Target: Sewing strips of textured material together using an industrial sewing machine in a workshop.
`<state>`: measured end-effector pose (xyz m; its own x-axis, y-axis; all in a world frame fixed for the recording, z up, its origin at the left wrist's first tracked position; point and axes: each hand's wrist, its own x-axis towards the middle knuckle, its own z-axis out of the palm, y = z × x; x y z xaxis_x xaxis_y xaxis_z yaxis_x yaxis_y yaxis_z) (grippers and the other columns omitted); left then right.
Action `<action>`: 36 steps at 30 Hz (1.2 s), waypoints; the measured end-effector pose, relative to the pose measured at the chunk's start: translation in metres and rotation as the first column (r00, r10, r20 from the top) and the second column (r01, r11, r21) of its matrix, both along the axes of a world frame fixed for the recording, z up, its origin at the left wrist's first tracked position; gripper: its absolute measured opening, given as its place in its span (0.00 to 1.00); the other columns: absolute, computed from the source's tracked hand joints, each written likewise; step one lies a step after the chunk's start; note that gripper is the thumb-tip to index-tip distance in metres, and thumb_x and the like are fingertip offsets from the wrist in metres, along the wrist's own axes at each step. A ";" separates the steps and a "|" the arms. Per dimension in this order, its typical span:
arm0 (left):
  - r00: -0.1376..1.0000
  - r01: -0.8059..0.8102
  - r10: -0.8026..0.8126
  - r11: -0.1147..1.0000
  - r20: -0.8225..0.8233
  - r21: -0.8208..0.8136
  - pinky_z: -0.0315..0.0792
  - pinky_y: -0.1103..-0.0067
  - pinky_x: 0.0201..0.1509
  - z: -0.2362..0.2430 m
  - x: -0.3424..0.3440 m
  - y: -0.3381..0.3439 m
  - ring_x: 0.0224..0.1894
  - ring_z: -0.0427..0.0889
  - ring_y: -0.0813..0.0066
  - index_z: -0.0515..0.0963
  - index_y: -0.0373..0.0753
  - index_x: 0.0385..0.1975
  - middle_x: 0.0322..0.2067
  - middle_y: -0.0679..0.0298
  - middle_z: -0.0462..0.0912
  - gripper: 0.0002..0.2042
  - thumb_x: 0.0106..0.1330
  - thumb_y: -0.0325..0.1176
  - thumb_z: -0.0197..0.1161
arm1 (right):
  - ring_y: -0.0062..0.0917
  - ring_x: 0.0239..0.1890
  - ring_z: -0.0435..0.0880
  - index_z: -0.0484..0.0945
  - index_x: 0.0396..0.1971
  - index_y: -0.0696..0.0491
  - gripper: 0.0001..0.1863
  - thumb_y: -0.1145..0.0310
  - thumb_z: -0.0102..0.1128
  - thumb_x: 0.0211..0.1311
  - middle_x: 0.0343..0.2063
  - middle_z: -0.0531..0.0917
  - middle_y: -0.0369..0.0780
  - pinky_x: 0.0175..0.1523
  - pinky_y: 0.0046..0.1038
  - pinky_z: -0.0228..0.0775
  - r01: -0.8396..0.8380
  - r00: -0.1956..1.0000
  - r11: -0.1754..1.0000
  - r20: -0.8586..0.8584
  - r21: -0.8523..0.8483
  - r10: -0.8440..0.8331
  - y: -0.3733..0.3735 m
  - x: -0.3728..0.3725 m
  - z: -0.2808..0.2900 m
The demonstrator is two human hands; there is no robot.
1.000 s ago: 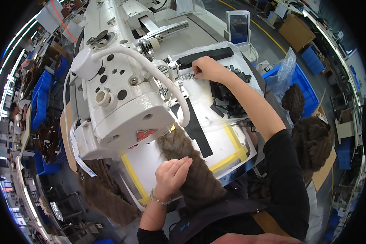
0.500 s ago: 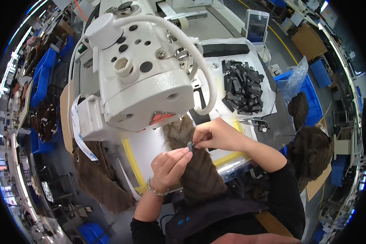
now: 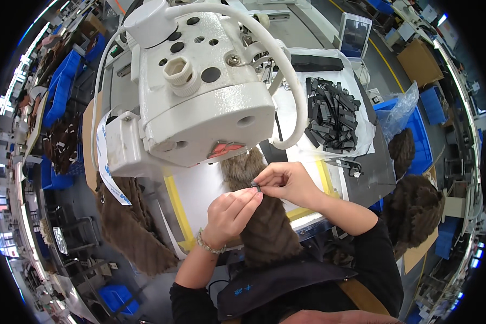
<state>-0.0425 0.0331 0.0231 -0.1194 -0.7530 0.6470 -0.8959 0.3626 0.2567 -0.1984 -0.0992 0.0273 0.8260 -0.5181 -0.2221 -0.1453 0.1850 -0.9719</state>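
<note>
A small dark strap tab (image 3: 258,188) is pinched between my two hands, mostly covered by the fingertips. My left hand (image 3: 228,217) is closed on its near end, a beaded bracelet round the wrist. From the right, my right hand (image 3: 292,186) grips its far end between thumb and forefinger. Beneath both hands a long piece of brown fur (image 3: 269,232) runs from my lap up under the white head of an industrial sewing machine (image 3: 205,119). Whether the tab touches the fur cannot be made out.
Several black strap tabs lie in a pile (image 3: 333,116) at the right, near a wide black strip (image 3: 316,63). A small screen (image 3: 354,35) stands behind. Brown fur hangs at left (image 3: 129,232) and right (image 3: 414,205). A blue crate (image 3: 424,148) holds clear plastic.
The view has shifted slightly, so the machine and pile appear farther right. The tab has turned and less of it shows. My right fingers have closed in on it, nearer the left fingertips.
</note>
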 end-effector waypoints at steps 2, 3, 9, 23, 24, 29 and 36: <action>1.000 0.011 -0.011 1.000 -0.008 -0.014 0.72 0.83 0.36 0.000 0.000 -0.001 0.38 0.83 0.75 0.82 0.37 0.36 0.37 0.66 0.83 0.10 0.53 0.26 0.65 | 0.12 0.32 0.82 0.81 0.34 0.59 0.07 0.82 0.65 0.55 0.31 0.85 0.34 0.39 0.17 0.75 -0.004 1.000 0.997 0.002 -0.077 0.004 0.002 -0.002 0.001; 1.000 0.009 -0.010 1.000 -0.008 -0.014 0.72 0.83 0.36 -0.001 0.000 0.000 0.38 0.83 0.75 0.82 0.37 0.36 0.37 0.66 0.83 0.10 0.53 0.26 0.65 | 0.14 0.31 0.82 0.82 0.33 0.58 0.08 0.82 0.66 0.53 0.30 0.85 0.35 0.38 0.18 0.75 0.006 0.999 0.979 0.035 -0.205 0.001 0.002 -0.002 0.000; 1.000 0.029 -0.030 0.998 -0.009 -0.053 0.72 0.83 0.36 -0.003 0.000 0.001 0.37 0.83 0.76 0.82 0.38 0.35 0.36 0.67 0.82 0.08 0.54 0.26 0.65 | 0.23 0.30 0.83 0.82 0.33 0.55 0.10 0.80 0.68 0.49 0.32 0.83 0.37 0.36 0.21 0.75 0.088 0.971 0.765 0.226 -0.638 0.077 0.001 -0.002 -0.005; 0.991 0.062 -0.057 0.997 -0.117 0.042 0.77 0.79 0.36 -0.006 0.003 0.001 0.37 0.83 0.73 0.80 0.38 0.33 0.35 0.66 0.82 0.08 0.53 0.26 0.65 | 0.30 0.30 0.84 0.80 0.31 0.55 0.08 0.79 0.67 0.50 0.35 0.82 0.38 0.34 0.24 0.78 0.117 0.950 0.603 0.266 -0.789 0.164 0.003 0.002 -0.018; 0.991 0.060 -0.055 0.997 -0.118 0.038 0.77 0.79 0.36 -0.007 0.003 -0.001 0.37 0.83 0.73 0.80 0.38 0.33 0.35 0.66 0.82 0.08 0.53 0.26 0.65 | 0.30 0.30 0.84 0.79 0.30 0.55 0.07 0.79 0.66 0.50 0.35 0.82 0.38 0.34 0.25 0.78 0.112 0.954 0.602 0.254 -0.791 0.156 0.003 0.003 -0.020; 0.983 0.017 -0.014 1.000 -0.184 0.014 0.77 0.78 0.32 -0.008 0.006 -0.008 0.31 0.83 0.70 0.80 0.39 0.31 0.33 0.66 0.83 0.09 0.52 0.22 0.69 | 0.31 0.30 0.84 0.78 0.28 0.56 0.06 0.80 0.65 0.50 0.34 0.82 0.39 0.34 0.25 0.78 0.096 0.965 0.562 0.216 -0.821 0.151 0.002 0.006 -0.019; 0.852 -0.010 0.097 0.986 -0.515 0.169 0.77 0.76 0.35 -0.001 0.006 -0.010 0.33 0.84 0.66 0.79 0.38 0.34 0.32 0.63 0.83 0.09 0.53 0.22 0.68 | 0.30 0.33 0.85 0.78 0.28 0.57 0.07 0.79 0.67 0.48 0.34 0.84 0.39 0.37 0.25 0.79 0.109 0.971 0.698 0.227 -0.708 0.078 0.005 0.012 -0.008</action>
<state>-0.0363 0.0235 0.0217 0.2449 -0.8434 0.4783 -0.6325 0.2349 0.7381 -0.1863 -0.0945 0.0195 0.7926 -0.4554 0.4054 0.0868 -0.5738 -0.8143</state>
